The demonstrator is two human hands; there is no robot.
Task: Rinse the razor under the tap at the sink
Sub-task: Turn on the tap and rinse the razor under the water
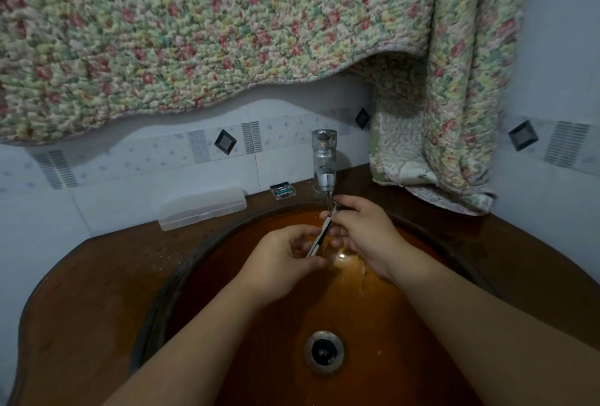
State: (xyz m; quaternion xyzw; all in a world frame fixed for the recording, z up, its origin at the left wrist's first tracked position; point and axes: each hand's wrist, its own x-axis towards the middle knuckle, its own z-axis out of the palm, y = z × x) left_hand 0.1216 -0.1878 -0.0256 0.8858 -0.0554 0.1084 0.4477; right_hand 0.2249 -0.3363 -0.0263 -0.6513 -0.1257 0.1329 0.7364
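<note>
A slim razor (319,237) with a dark and white handle slants up toward the chrome tap (324,159) at the back of the amber-brown sink (246,324). My left hand (279,263) grips the lower end of the handle. My right hand (360,230) pinches the razor's head right under the spout, where a thin stream of water falls. Water splashes and glints on the basin just below my hands. The razor's head is mostly hidden by my right fingers.
A clear plastic case (203,207) and a small blade cartridge box (283,191) lie on the brown counter left of the tap. A floral quilted cloth (454,113) hangs down to the counter at the right. The drain (324,352) sits at the front of the basin.
</note>
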